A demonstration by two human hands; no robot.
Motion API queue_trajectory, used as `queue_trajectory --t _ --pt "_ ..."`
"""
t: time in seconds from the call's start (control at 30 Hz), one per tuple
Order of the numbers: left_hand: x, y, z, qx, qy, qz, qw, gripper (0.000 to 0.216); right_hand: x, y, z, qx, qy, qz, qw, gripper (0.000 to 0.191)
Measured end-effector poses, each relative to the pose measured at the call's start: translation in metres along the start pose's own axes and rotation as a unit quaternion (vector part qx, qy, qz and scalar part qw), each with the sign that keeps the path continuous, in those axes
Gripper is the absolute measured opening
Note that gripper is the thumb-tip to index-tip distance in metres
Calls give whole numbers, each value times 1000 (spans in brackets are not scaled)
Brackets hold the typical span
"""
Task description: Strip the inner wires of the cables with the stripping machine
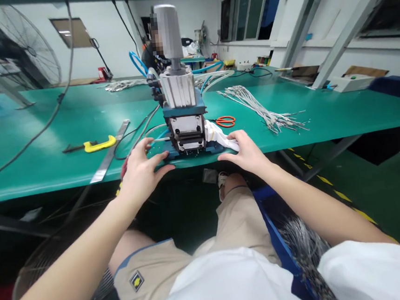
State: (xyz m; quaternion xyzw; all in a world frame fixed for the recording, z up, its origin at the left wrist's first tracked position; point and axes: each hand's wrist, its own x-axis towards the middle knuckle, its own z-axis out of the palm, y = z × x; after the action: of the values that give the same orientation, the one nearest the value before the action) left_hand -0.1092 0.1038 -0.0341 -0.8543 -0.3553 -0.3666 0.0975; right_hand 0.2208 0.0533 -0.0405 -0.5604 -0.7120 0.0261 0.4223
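Observation:
A bench-top press-like machine (pixel 181 88) with a grey cylinder on top stands at the table's front edge, between my hands. My left hand (pixel 144 166) is beside its left side, with thumb and fingers apart. A thin grey cable (pixel 160 139) runs from near those fingertips to the machine. At the right side, my right hand (pixel 247 151) has its thumb and fingers spread around the end of a crumpled white wrapping (pixel 218 135), which hangs from the machine. The fingers touch this wrapping or lie right over it; I cannot tell which.
Orange-handled scissors (pixel 225 121) lie behind the wrapping. A bundle of grey cables (pixel 259 105) is on the table's right. To the left are a yellow clamp-like tool (pixel 99 144) and a metal ruler (pixel 111 151). A blue bin (pixel 275 230) of wires stands by my right leg. A person (pixel 153 56) sits behind.

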Motion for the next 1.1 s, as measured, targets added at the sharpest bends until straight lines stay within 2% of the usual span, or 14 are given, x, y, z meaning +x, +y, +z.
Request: queue_trajectory --t 0.07,0.13,0.2,0.3,0.47,0.6,0.67,0.73,0.8,0.83,0.97,1.03,1.1 --pt "-8 14 -2 24 21 -12 999 26 -9 -5 2 -9 58 -22 998 55" --pt "-18 26 0 29 60 -35 997 27 -19 -11 5 -6 113 -56 992 41" --pt "-25 34 6 20 82 -54 995 29 -26 -16 9 4 122 -89 989 20" --pt "-28 36 17 27 92 -78 992 35 -24 -16 16 3 103 -103 989 15" --pt "-22 28 16 22 42 -97 994 31 -6 -3 16 12 44 -97 994 23" --pt "-14 28 4 16 -9 -103 994 43 0 -4 9 37 6 -55 998 30" --pt "-10 30 4 15 -38 -130 991 54 1 -12 8 55 34 -27 998 29" --pt "-7 33 9 10 -52 -158 986 58 4 -24 9 73 108 -6 991 29" --pt "-6 36 17 4 -40 -171 984 56 13 -35 12 127 167 -4 978 37" --pt "-7 36 22 2 -29 -174 984 55 20 -40 15 170 170 -7 971 47" --pt "-8 40 29 -9 9 -181 983 54 61 -56 20 342 87 6 936 96" --pt "-6 46 24 -19 26 -183 983 54 82 -63 17 375 75 8 924 101" --pt "-1 54 15 -48 61 -197 977 56 98 -72 12 397 75 9 915 91"
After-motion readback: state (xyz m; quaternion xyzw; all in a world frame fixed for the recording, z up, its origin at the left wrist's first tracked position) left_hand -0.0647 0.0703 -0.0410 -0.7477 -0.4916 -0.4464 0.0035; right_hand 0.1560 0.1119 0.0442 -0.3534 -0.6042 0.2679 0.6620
